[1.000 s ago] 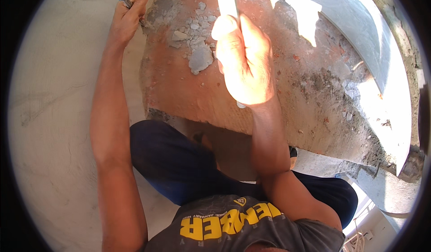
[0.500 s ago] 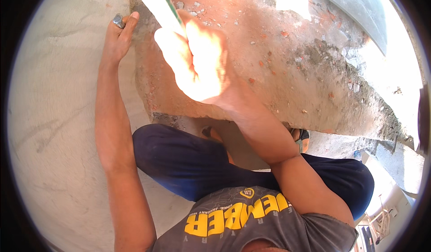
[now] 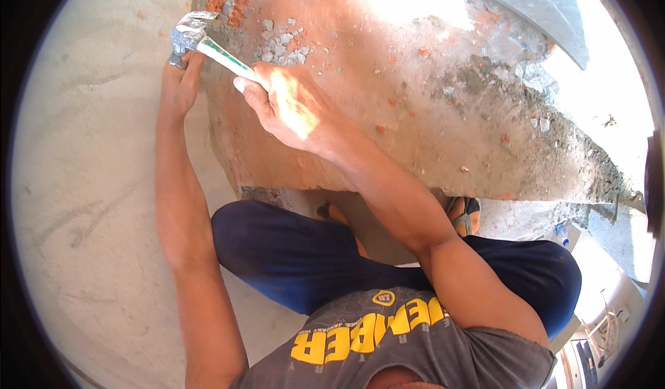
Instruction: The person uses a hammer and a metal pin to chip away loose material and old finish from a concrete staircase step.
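My right hand [image 3: 294, 108] grips a claw hammer [image 3: 227, 58] by its white and green handle. The hammer's steel head lies at the top end of a metal chisel [image 3: 177, 62], touching it or very nearly so. My left hand [image 3: 181, 90] is closed round that chisel, beside the pale wall; the chisel's lower part is hidden by the hand and the hammer. Exposed red brick [image 3: 232, 4] and broken grey chips [image 3: 282, 44] lie just past the hammer on the dusty reddish masonry ledge [image 3: 332, 139].
A smooth pale wall [image 3: 90, 133] runs along the left side. A grey sheet [image 3: 544, 15] lies at the far right of the ledge, in glaring sunlight. My bent knees and sandalled foot [image 3: 467, 216] are below the ledge's near edge. A bottle [image 3: 562, 234] stands at right.
The hammer has come down from a raised position to the chisel's head, my right hand lowering with it. My left hand keeps its hold on the chisel, slightly lower in view.
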The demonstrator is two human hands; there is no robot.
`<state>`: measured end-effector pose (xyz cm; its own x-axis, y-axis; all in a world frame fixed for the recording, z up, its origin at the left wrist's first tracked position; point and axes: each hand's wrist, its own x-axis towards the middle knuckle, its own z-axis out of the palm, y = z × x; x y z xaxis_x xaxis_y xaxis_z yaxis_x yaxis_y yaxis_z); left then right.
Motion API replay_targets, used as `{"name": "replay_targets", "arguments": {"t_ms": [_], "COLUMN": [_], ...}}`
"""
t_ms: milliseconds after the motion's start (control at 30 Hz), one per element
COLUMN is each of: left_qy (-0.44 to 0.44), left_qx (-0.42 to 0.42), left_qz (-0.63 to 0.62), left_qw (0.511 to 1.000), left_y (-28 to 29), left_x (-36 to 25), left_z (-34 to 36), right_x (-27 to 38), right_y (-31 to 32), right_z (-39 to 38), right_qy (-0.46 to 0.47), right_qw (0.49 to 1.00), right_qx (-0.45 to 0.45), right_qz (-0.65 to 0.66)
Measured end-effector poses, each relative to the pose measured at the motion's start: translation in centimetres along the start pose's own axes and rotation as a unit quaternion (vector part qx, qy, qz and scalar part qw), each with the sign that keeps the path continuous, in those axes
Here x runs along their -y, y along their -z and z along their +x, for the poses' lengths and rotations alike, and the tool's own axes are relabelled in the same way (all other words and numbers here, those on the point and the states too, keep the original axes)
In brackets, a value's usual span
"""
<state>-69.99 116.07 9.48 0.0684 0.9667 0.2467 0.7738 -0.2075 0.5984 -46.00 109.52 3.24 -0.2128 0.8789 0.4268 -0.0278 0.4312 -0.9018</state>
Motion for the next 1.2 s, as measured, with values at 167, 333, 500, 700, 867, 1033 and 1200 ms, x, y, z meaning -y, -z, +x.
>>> {"name": "replay_targets", "arguments": {"t_ms": [167, 333, 500, 700, 867, 1033, 1200], "left_qy": [0.048, 0.017, 0.061, 0.052, 0.001, 0.013, 0.028], "left_qx": [0.078, 0.000, 0.010, -0.054, -0.044, -0.055, 0.007], "left_qz": [0.033, 0.002, -0.005, -0.096, -0.176, -0.105, -0.049], "left_qw": [0.995, 1.000, 0.998, 0.993, 0.983, 0.993, 0.998], "left_y": [2.8, 0.9, 1.7, 3.5, 3.2, 3.8, 3.1], "left_x": [3.2, 2.3, 1.6, 0.8, -1.4, -2.6, -0.6], "left_z": [0.5, -0.4, -0.3, -1.1, -1.7, -2.6, -3.7], "right_x": [3.5, 1.8, 2.6, 2.1, 0.2, -0.3, 0.5], "right_y": [0.1, 0.3, 0.0, 1.7, 2.0, 2.0, 1.5], "right_z": [0.0, 0.6, 0.3, -0.2, -0.6, -0.4, -0.6], "right_qy": [0.100, -0.101, 0.107, 0.091, 0.035, 0.014, -0.025], "right_qw": [0.966, 0.991, 0.978, 0.978, 0.976, 0.979, 0.982], "right_qx": [-0.157, 0.080, -0.135, -0.146, -0.145, -0.128, -0.090], "right_qz": [0.181, -0.047, 0.121, 0.116, 0.161, 0.157, 0.165]}}
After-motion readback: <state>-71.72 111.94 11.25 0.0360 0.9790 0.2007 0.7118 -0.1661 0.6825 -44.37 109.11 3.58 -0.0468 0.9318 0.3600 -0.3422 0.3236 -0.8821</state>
